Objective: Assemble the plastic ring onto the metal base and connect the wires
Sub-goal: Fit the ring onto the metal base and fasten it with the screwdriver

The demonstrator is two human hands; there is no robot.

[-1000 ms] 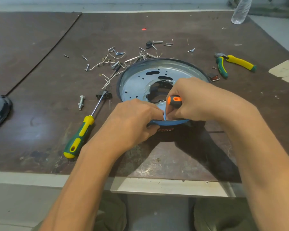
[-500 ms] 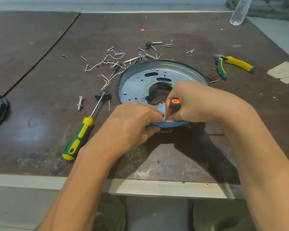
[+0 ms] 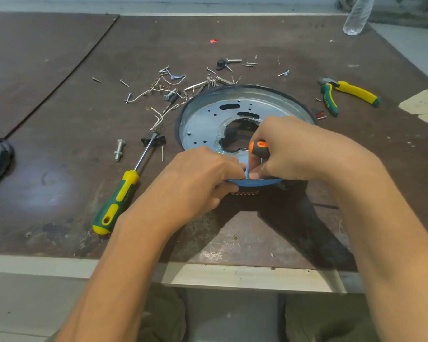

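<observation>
Metal base [image 3: 208, 119] on the brown table [image 3: 60, 174], blue plastic ring [image 3: 269, 181] along its near rim, left hand [image 3: 198, 183] with curled fingers pinching the ring there, right hand [image 3: 291, 149] gripping an orange-handled tool [image 3: 258, 148] just inside that rim, yellow-green screwdriver [image 3: 116, 201] left of the base, pliers [image 3: 351, 93] to its right

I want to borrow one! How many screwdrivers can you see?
2. A green-and-yellow screwdriver lies on the table left of the metal base; the right hand grips an orange-and-black handle, tip hidden, likely another.
</observation>
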